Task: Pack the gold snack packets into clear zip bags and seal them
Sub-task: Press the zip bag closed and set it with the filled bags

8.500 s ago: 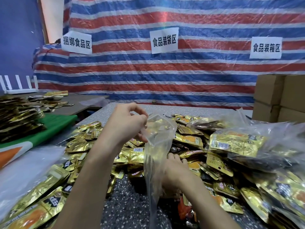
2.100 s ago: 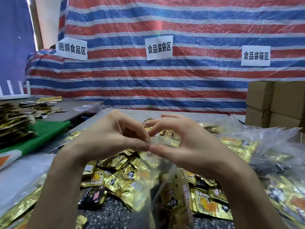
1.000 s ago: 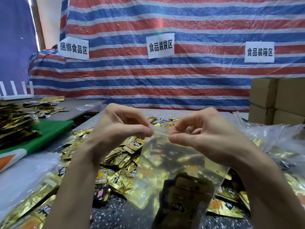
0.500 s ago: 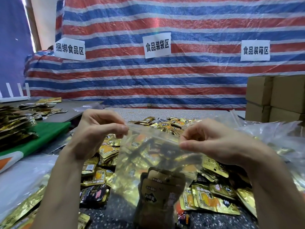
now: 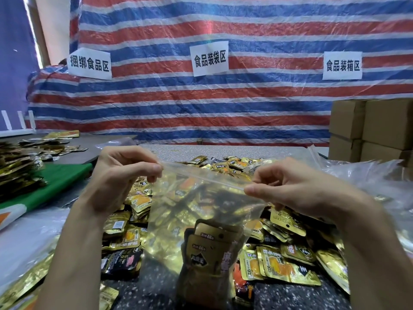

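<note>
Hands pinch the top of the clear zip bag point(image 5: 196, 206), one at each end. The left hand point(image 5: 120, 175) pinches the left end of the zip strip point(image 5: 205, 178) between thumb and finger. Its grip is narrow and tight on the plastic. The right hand point(image 5: 290, 189) pinches the right end the same way. The bag hangs between them, near the person and above the desk point(image 5: 290, 296). A few gold packets point(image 5: 207, 249) sit low inside it. Many loose packets point(image 5: 288, 262) lie on the desk behind and beside the bag.

The step looks like closing the zip. To do it well, pull the top flat and straight so the two sides of the strip line up. Let some air out first so the bag lies flat. Then press along the strip from one end to the other and leave no gaps. I cannot tell if the strip is shut all the way, so feel along it. Hold the packets low and away from the zip, or one could get caught.
</note>
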Available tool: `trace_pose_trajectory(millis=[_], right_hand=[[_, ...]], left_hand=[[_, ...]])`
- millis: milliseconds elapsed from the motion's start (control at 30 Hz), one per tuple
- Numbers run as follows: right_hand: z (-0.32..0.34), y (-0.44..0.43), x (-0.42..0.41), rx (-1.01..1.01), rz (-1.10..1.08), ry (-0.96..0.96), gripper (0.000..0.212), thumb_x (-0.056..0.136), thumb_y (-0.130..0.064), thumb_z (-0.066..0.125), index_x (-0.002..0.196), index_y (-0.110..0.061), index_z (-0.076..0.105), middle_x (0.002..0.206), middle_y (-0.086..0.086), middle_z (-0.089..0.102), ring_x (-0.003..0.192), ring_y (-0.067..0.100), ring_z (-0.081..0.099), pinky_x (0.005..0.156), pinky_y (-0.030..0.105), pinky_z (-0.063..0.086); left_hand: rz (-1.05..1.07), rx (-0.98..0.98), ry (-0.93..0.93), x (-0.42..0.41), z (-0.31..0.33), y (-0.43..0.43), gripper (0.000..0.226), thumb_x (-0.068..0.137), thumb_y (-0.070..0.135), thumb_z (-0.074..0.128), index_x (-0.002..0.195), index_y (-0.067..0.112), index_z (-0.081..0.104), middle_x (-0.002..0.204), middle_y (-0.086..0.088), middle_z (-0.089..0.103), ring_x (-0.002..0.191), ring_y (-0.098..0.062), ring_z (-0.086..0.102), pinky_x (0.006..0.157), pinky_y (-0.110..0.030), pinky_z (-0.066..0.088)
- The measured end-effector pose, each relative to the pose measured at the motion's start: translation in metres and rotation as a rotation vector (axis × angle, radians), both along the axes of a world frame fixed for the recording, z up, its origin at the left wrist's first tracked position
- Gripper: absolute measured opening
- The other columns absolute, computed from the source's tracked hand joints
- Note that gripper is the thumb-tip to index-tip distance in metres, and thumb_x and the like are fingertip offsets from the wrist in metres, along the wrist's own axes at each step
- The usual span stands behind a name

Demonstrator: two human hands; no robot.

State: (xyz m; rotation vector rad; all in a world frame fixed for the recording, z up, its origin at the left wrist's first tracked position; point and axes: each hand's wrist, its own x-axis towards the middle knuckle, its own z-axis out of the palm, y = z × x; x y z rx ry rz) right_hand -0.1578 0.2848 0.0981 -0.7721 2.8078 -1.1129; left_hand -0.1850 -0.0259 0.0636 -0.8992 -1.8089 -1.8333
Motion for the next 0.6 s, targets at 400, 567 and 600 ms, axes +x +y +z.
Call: trace_pose_trajectory(millis=[400, 567, 600], right_hand=[[-0.006, -0.003, -0.008, 0.051, 0.044, 0.106, 0.039, 0.089, -0.048, 0.064, 0.054, -0.031, 0.058, 0.057, -0.012, 0.048, 0.052, 0.002, 0.041, 0.050, 0.017, 0.035], [-0.009, -0.005, -0.011, -0.007, 0.048, 0.058, 0.045, 0.082, -0.055, 0.064, 0.047, -0.027, 0.056, 0.053, -0.009, 0.042, 0.048, 0.007, 0.036, 0.046, 0.021, 0.031], [-0.010, -0.004, -0.012, -0.019, 0.050, 0.051, 0.044, 0.083, -0.053, 0.065, 0.049, -0.026, 0.058, 0.052, -0.009, 0.045, 0.048, 0.007, 0.038, 0.047, 0.021, 0.032]], left_hand=[[0.026, -0.002, -0.010, -0.004, -0.004, -0.007, 0.010, 0.061, 0.015, 0.077, 0.067, 0.007, 0.076, 0.063, -0.014, 0.064, 0.057, -0.021, 0.056, 0.055, -0.020, 0.049], [0.037, -0.004, -0.034, -0.004, -0.005, -0.008, 0.012, 0.061, 0.016, 0.078, 0.067, 0.006, 0.075, 0.064, -0.012, 0.065, 0.058, -0.019, 0.057, 0.055, -0.020, 0.050], [0.041, -0.006, -0.042, -0.004, -0.006, -0.009, 0.013, 0.061, 0.017, 0.078, 0.067, 0.007, 0.075, 0.064, -0.012, 0.065, 0.059, -0.019, 0.057, 0.056, -0.020, 0.050]])
